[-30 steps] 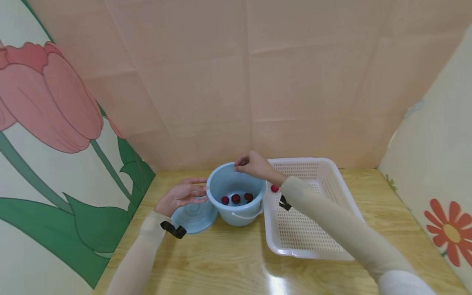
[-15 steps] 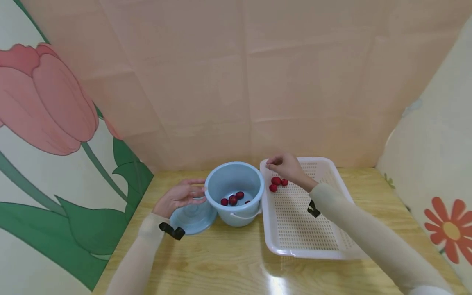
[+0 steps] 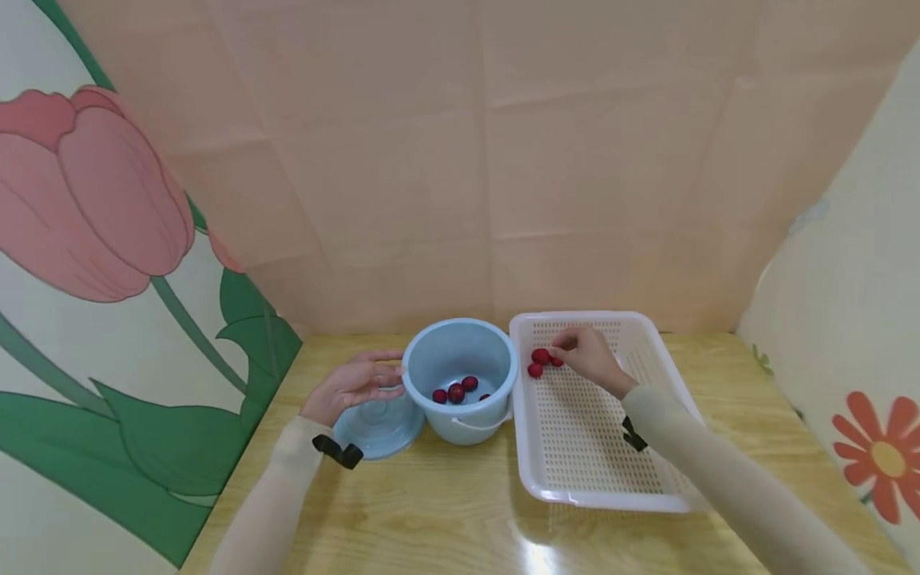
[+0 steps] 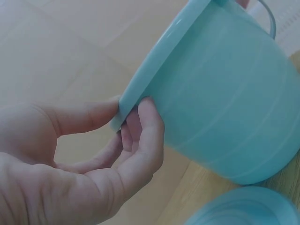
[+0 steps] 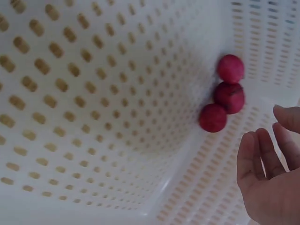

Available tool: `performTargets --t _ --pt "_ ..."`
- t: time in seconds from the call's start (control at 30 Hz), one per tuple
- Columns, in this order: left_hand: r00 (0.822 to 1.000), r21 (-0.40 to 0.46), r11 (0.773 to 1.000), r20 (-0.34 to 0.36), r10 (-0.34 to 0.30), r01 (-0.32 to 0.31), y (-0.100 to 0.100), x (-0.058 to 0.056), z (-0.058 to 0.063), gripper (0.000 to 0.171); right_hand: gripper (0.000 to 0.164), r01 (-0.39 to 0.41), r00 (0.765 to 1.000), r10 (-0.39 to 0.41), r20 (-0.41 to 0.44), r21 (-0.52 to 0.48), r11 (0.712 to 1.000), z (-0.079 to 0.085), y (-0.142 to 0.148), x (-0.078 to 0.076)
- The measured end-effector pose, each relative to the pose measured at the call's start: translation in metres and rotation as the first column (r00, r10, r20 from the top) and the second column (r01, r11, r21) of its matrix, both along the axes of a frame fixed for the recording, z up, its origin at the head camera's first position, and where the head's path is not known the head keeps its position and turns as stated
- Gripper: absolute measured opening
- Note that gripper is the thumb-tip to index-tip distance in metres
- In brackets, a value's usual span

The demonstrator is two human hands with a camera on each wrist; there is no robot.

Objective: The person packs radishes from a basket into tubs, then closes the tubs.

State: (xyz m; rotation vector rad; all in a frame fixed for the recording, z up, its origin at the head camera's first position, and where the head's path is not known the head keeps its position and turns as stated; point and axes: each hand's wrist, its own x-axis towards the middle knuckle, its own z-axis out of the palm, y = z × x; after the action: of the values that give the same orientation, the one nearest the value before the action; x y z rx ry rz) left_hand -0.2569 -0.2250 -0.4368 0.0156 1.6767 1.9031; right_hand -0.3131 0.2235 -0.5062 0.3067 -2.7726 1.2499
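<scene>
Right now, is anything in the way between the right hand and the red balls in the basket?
Nothing visible: the right hand is over the basket, apart from the three red balls, and only bare basket shows in the gap.

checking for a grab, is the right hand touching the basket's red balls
Apart: in the right wrist view, bare basket shows between the right hand and all three red balls.

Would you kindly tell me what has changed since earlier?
The right hand has moved right, from over the blue bucket to near the red balls in the pale basket, empty. Four balls now show in the bucket, up from three. The left hand still holds its rim; both containers stayed.
</scene>
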Motion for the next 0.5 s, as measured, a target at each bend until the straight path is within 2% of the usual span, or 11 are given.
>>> performTargets --t 0.27,0.5 --pt "0.999 -0.004 1.000 0.025 0.026 -0.026 0.004 -0.003 -0.001 0.060 0.019 -0.007 1.000 0.006 0.021 0.080 0.997 -0.026 0.003 -0.006" --pt "0.998 -0.008 0.999 0.032 0.046 -0.046 0.005 -0.003 -0.002 0.059 0.025 0.006 0.999 -0.010 0.032 0.115 0.993 -0.029 0.001 -0.010"
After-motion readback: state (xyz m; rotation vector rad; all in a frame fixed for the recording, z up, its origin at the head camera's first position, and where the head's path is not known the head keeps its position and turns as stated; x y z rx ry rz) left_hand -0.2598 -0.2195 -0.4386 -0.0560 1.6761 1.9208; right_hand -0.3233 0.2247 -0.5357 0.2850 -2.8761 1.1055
